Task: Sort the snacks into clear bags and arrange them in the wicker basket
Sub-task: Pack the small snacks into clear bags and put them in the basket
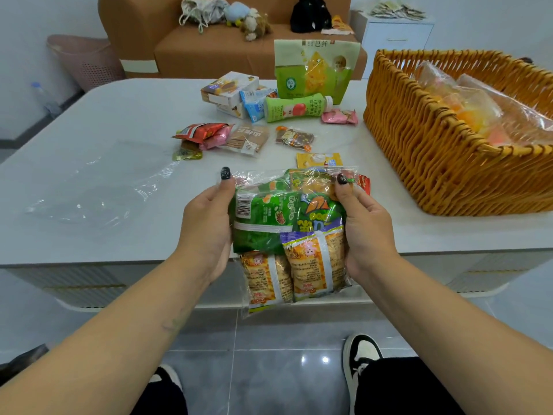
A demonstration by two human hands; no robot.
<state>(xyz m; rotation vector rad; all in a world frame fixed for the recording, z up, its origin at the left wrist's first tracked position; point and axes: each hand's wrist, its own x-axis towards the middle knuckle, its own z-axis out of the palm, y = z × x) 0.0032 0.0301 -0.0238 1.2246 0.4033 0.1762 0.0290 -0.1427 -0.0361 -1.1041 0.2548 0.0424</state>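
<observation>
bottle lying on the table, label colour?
Light green, with a red apple picture, on the bottle; white cap. Head view.

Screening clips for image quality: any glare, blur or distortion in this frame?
Head view: wide-angle bowing bends the table edge and wicker basket; glare streaks the clear bag held in both hands and the spare bag; lamp spots shine on the floor tiles; sofa slightly soft.
</observation>
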